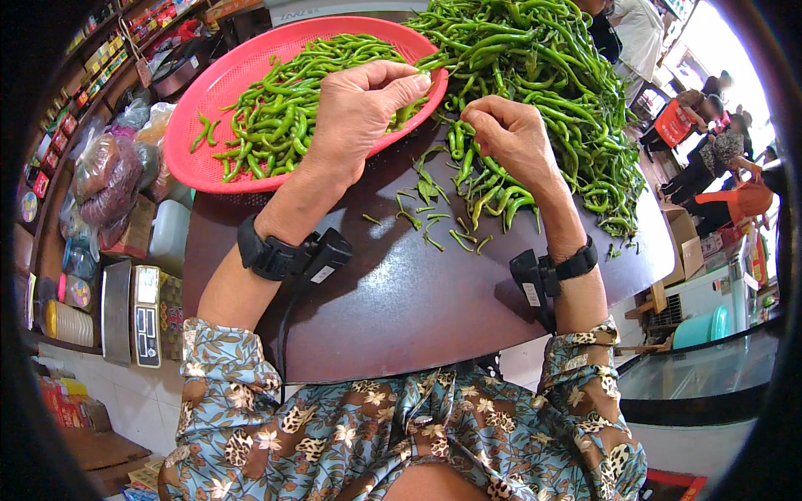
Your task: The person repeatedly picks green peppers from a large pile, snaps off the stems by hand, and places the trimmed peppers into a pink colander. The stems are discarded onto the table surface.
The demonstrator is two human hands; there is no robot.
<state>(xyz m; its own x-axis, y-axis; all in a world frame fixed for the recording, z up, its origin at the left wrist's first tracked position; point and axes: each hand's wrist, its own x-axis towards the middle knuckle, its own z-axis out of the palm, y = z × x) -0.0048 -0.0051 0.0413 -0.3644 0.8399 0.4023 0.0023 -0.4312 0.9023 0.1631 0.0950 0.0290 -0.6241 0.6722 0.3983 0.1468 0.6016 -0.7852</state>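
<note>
My left hand (363, 113) is over the right part of a pink plastic basket (190, 138), its thumb and fingers pinched on a green chili pepper (427, 73) that mostly blends with those behind. Many loose green chili peppers (288, 125) lie in the basket. To the right rises a big heap of long green chili peppers (535, 58) on the dark table (393, 284). At the heap's near edge, my right hand (514, 138) is closed in a pinch; whatever is between its fingertips is hidden.
Small stem scraps (434, 230) and leaves lie on the table before the heap. Black bands with small devices wrap both wrists. Shelves, filled plastic bags (109, 171) and a scale (147, 317) stand at left. Several people (727, 159) are at far right, near a glass-topped case (702, 376).
</note>
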